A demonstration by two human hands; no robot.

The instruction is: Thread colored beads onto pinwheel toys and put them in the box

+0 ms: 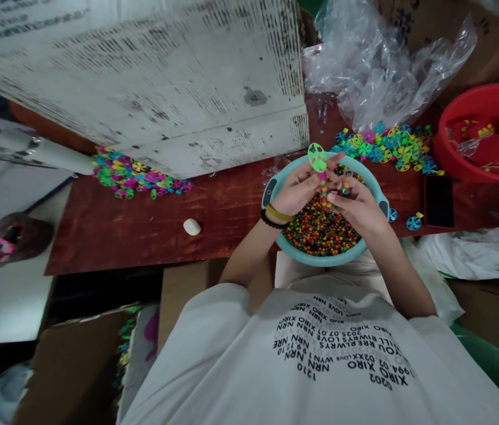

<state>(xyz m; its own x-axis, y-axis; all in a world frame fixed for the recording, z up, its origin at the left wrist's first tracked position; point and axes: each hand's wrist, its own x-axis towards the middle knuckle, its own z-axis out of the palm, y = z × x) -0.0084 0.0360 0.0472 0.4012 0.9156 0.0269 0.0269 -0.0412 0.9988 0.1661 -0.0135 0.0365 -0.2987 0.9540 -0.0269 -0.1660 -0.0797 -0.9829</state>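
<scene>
Head view: left hand (299,190) pinches the green-wheeled toy (317,158); right hand (361,206) half-curled, hold unclear; keep both over the basin (325,260).

From my end I see a basin (322,260), round and pale blue, with dark grips on opposite sides of its rim. Inside it I make out a broad bed of small beads (322,233), orange, red, yellow and green. Over the basin's far half is a toy (322,176): green spoked wheel (317,157) toward the far rim, pink neck, then coloured beads, partly hidden.
</scene>
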